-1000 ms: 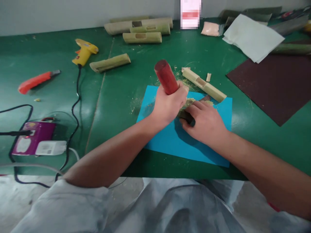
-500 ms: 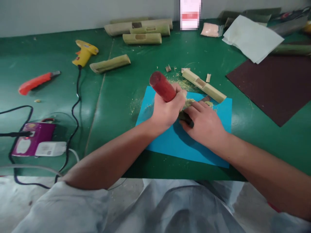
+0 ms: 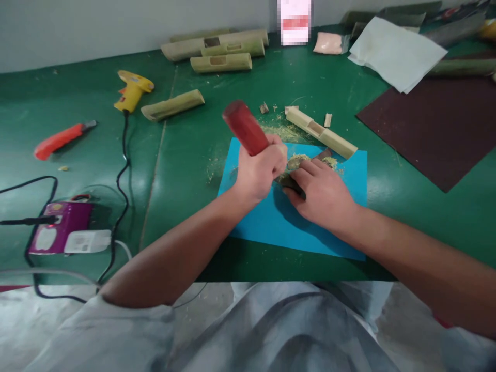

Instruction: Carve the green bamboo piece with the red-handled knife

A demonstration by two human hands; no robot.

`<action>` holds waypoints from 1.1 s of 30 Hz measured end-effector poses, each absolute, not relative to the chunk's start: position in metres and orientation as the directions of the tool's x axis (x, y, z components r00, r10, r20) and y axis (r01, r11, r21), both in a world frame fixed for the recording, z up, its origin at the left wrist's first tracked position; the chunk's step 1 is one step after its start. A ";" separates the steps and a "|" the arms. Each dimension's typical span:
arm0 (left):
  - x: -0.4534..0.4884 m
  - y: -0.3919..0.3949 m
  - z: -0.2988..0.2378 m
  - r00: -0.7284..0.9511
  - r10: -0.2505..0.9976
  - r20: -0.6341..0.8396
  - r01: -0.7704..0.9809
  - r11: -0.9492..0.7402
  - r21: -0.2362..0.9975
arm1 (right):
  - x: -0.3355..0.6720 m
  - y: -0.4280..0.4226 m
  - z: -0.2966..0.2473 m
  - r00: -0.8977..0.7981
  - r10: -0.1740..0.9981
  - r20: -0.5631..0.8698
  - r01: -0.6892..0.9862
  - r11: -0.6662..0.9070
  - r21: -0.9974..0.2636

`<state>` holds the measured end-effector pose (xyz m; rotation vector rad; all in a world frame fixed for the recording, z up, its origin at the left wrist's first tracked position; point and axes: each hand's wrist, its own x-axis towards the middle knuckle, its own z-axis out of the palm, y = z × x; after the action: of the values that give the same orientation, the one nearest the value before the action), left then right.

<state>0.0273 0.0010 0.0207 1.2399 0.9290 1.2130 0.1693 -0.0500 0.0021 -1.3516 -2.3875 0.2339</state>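
My left hand (image 3: pixel 259 169) is closed in a fist around a thick, round red handle (image 3: pixel 245 126), which leans up and to the left. The fist hides the handle's lower end. Just to the right, my right hand (image 3: pixel 327 190) bends its fingers over a dark brown piece (image 3: pixel 290 182), pressing it down on the blue sheet (image 3: pixel 267 222). Most of that piece lies under the fingers, so its kind is unclear. Pale shavings (image 3: pixel 297 160) are heaped by the fingertips. Behind them lies a notched bamboo piece (image 3: pixel 337 142), partly over the sheet's far edge.
Several cut bamboo pieces (image 3: pixel 220 63) lie at the back, another bamboo tube (image 3: pixel 174 106) nearer. On the left are a yellow glue gun (image 3: pixel 134 93), an orange-red cutter (image 3: pixel 58 142) and a purple power box (image 3: pixel 64 227) with cables. A dark brown sheet (image 3: pixel 430 134) and white papers (image 3: pixel 399 54) lie right.
My left hand has moved a little left with the red handle, away from my right hand, showing more shavings between them. My right hand keeps its hold. The whole view has shifted slightly.
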 end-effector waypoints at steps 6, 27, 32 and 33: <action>0.032 0.005 0.011 0.058 0.978 0.202 -0.199 -0.187 0.962 | 0.167 -0.051 0.003 -0.452 0.856 0.252 0.811 0.512 -0.284; 0.029 0.005 0.019 0.260 0.963 0.076 -0.068 -0.061 0.996 | 0.170 -0.050 -0.005 -0.495 0.826 0.270 0.774 0.560 -0.295; 0.029 0.008 0.015 0.111 0.978 0.177 -0.162 -0.158 0.974 | 0.168 -0.050 -0.001 -0.488 0.834 0.257 0.793 0.547 -0.268; 0.030 0.008 0.015 0.083 0.979 0.184 -0.161 -0.169 0.972 | 0.168 -0.051 0.000 -0.484 0.837 0.256 0.798 0.542 -0.263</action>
<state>0.0295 0.0082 0.0146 1.2649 0.9339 1.3326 0.1677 -0.0507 -0.0003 -1.3443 -2.4310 0.1535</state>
